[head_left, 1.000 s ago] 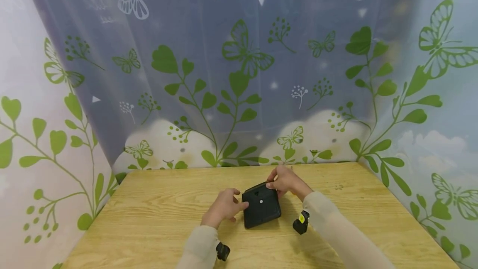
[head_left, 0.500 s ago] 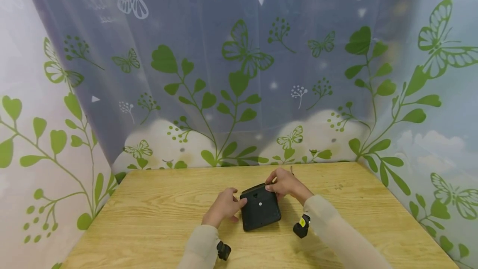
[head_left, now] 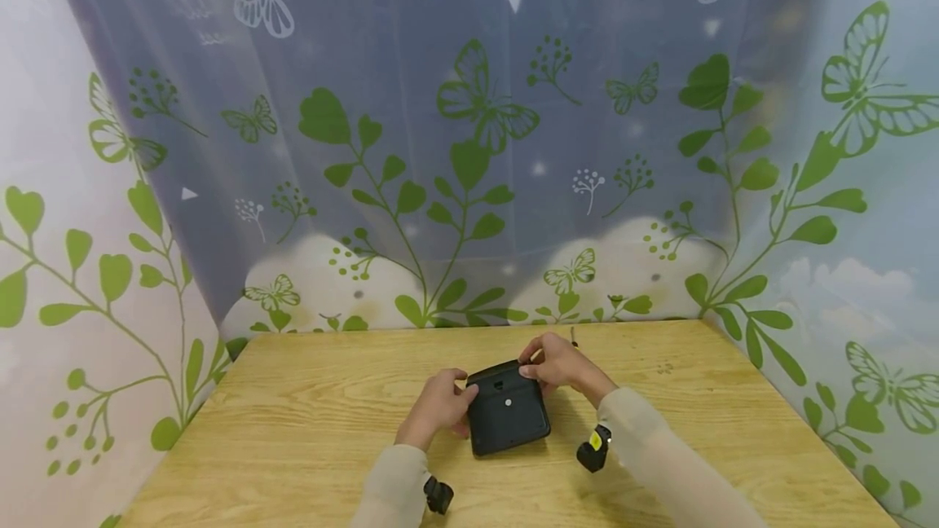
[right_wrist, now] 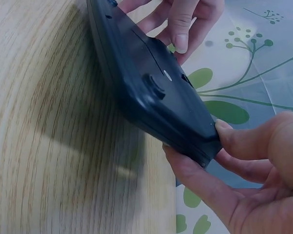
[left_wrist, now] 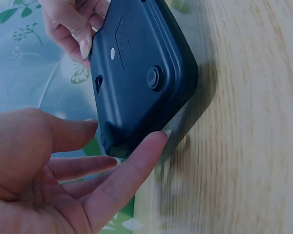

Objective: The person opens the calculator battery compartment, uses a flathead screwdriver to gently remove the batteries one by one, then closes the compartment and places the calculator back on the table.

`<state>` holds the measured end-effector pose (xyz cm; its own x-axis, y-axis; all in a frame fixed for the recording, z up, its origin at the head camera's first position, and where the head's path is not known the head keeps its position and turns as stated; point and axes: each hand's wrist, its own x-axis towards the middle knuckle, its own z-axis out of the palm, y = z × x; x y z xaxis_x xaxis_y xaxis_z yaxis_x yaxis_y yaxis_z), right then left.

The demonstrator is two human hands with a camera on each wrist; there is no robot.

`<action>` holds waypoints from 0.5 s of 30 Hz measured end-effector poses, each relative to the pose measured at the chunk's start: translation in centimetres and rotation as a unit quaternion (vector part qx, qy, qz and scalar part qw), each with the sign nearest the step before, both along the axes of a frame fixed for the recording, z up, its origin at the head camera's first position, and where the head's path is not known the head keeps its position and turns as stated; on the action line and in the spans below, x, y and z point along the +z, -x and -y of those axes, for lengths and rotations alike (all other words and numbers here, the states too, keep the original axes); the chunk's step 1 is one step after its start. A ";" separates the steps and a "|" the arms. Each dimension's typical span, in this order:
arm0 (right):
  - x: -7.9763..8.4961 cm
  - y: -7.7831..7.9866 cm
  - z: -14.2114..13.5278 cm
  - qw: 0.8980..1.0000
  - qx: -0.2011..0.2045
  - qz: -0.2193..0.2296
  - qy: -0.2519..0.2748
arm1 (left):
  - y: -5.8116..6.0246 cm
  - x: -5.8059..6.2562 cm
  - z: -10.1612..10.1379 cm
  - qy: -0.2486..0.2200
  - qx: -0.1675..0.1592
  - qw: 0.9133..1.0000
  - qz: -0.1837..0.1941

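A black desktop calculator (head_left: 509,418), its back facing up, is held tilted just above the wooden table. Its underside carries round rubber feet, a small pale oval sticker and the outline of a cover, while the key side is hidden. At its far right corner my right hand (head_left: 557,361) pinches the edge, thumb on the back and fingers underneath, as the right wrist view shows. My left hand (head_left: 438,404) is at the far left corner, thumb at the edge and fingers reaching along the side and beneath.
Behind my right hand a thin dark tool (head_left: 575,339), partly hidden, lies near the back of the wooden table (head_left: 315,422). Curtains (head_left: 381,145) printed with leaves and butterflies hang at the back and both sides. Each wrist wears a small black camera (head_left: 438,495).
The calculator has shifted slightly left and toward me, turning a little, with its far left corner now further into my left hand. My right hand has moved slightly left with it.
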<state>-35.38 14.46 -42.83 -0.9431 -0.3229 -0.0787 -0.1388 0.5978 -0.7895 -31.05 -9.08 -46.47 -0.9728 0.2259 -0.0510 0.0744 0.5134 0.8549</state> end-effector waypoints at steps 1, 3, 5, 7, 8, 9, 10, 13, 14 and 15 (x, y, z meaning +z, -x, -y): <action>0.0 0.0 0.0 1.000 0.000 0.001 0.003 | 0.0 0.0 0.0 0.000 0.002 1.000 -0.001; 0.0 -0.1 0.0 1.000 0.000 0.003 0.009 | 0.1 -0.1 0.0 0.003 0.007 1.000 -0.005; 0.0 -0.1 0.1 1.000 0.004 0.003 0.013 | 0.1 -0.1 0.1 0.010 0.012 1.000 -0.008; 0.0 -0.1 0.1 1.000 0.010 0.005 0.018 | 0.0 -0.1 0.1 0.013 0.017 1.000 -0.008; -0.1 -0.1 0.1 1.000 0.013 0.005 0.019 | 0.0 0.0 0.1 0.013 0.019 1.000 -0.006; -0.1 -0.1 0.0 1.000 0.016 0.005 0.020 | 0.0 0.0 0.2 0.014 0.021 1.000 -0.004; -0.2 -0.1 0.0 1.000 0.019 0.006 0.020 | -0.1 0.1 0.2 0.015 0.022 1.000 -0.003; -0.3 0.0 0.0 0.999 0.023 0.012 0.023 | -0.3 0.4 0.4 0.015 0.025 1.000 0.002; -0.3 0.0 -0.1 0.999 0.026 0.013 0.023 | -0.4 0.5 0.5 0.016 0.026 1.000 0.003; -0.3 0.0 -0.1 0.999 0.029 0.015 0.023 | -0.4 0.5 0.5 0.018 0.026 0.999 0.004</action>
<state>-35.35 14.57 -43.18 -0.9198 -0.3817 -0.0910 -0.1476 0.5515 -0.8210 -30.64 -9.63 -45.94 -0.9829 0.1720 -0.0651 0.0402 0.5462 0.8367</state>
